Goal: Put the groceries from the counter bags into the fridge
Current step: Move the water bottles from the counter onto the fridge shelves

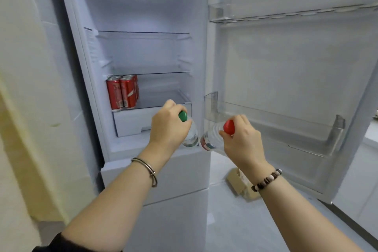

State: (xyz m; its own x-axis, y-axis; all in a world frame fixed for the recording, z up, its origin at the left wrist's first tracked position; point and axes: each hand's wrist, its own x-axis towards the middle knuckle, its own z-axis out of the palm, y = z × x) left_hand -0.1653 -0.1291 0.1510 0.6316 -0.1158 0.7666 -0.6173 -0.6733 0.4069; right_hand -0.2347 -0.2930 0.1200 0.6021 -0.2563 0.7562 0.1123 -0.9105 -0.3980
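**Two water bottles at the fridge mouth, not yet shelved**

Head view.
- Progress: the fridge (pixel 143 16) stands open. A cluster of red cans (pixel 122 92) already sits at the left of the lower glass shelf (pixel 163 72). The glass shelf above it and both door bins show nothing in them. The desk and its bags are out of view, so what remains to be carried over cannot be told. Judged: task at an early to middle stage.
- Left hand (pixel 169 127): fingers clenched round the neck of the green-capped bottle (pixel 192 137), which hangs in front of the white drawer (pixel 131 120), at the compartment's right edge.
- Right hand (pixel 243 137): fingers grasp the red-capped bottle (pixel 209 139) just below the cap, beside the near end of the lower door bin (pixel 276 120). The two bottles are close together, contact uncertain.
- Materials: bottles are clear ribbed plastic with smooth coloured caps and label bands. Cans are glossy metal cylinders. The door bin is clear rigid plastic with a raised lip. The liner is matte white.
- Floor: a pale cardboard-like piece (pixel 239 186) lies below the door.
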